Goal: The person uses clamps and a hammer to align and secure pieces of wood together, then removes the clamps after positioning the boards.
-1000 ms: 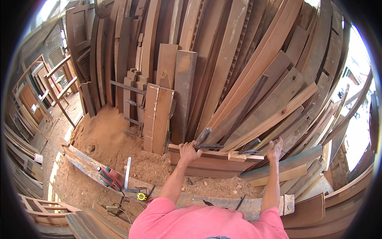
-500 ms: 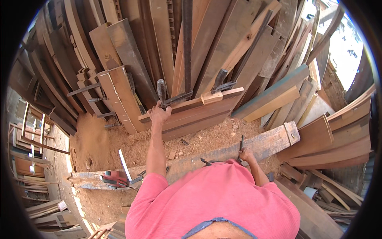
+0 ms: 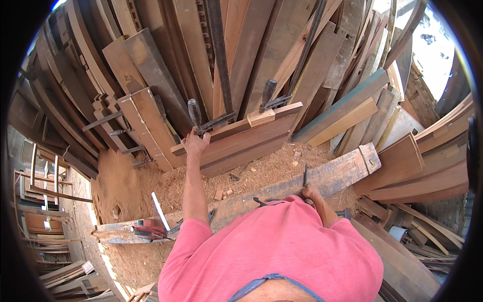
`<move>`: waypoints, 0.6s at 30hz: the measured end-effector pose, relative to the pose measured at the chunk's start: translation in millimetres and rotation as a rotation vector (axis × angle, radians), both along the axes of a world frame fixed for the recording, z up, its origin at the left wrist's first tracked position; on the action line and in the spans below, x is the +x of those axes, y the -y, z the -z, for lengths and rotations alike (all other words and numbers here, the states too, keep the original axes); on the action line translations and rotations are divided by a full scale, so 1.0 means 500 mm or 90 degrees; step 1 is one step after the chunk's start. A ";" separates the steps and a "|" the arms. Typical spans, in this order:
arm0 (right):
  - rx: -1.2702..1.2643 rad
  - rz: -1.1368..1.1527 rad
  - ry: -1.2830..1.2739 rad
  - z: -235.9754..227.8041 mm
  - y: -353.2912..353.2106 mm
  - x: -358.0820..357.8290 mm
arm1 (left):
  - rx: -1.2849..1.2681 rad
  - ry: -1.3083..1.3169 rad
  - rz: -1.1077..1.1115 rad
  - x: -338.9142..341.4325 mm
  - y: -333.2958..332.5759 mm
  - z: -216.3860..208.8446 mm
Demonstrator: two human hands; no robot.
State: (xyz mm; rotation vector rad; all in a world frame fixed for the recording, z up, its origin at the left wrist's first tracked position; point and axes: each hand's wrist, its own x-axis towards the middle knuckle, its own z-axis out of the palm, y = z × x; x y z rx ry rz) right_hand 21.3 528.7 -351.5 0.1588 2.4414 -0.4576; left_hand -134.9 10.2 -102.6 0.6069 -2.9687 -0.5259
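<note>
My left hand [image 3: 195, 146] is closed around the jaw end of a bar clamp [image 3: 193, 111], at the left part of a brown wooden panel [image 3: 246, 146]. The panel stands on edge, leaning against upright planks. A second bar clamp [image 3: 268, 93] grips its upper edge farther right, beside a small pale wood block [image 3: 261, 118]. Nearer me, my right hand [image 3: 313, 193] is wrapped around the lower end of a dark, narrow, pointed tool [image 3: 305, 176] above a worn bench plank [image 3: 337, 176]. Its exact kind is unclear.
A red and black power tool [image 3: 149, 229] and a white strip [image 3: 161, 211] lie at the plank's left. Sawdust [image 3: 121, 181] and offcuts cover the ground beyond it. Clamps also hold a board [image 3: 146, 126] at left. Stacked boards [image 3: 417, 176] crowd the right side.
The whole view has shifted slightly. The clamp handles and their bars lean a little more to the left in the picture. Both hands keep their holds.
</note>
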 end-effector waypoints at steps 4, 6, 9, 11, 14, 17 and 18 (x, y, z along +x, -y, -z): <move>-0.033 0.061 -0.057 -0.026 0.008 -0.040 | 0.003 0.009 0.006 -0.006 -0.003 0.002; -0.089 0.208 -0.172 -0.053 0.033 -0.085 | 0.005 0.016 0.005 0.001 0.000 0.002; -0.419 0.460 -0.111 -0.091 0.046 -0.200 | -0.005 0.004 0.011 0.000 0.001 0.005; -0.615 0.562 -0.088 -0.150 0.078 -0.287 | -0.027 -0.017 0.000 0.002 0.014 0.020; -0.739 0.627 -0.150 -0.197 0.102 -0.393 | -0.019 -0.025 0.025 -0.003 -0.013 0.002; -0.756 0.637 -0.123 -0.268 0.155 -0.471 | -0.026 -0.063 0.018 0.012 0.000 0.010; -0.778 0.645 -0.116 -0.278 0.159 -0.492 | -0.013 -0.067 0.023 0.011 -0.003 0.010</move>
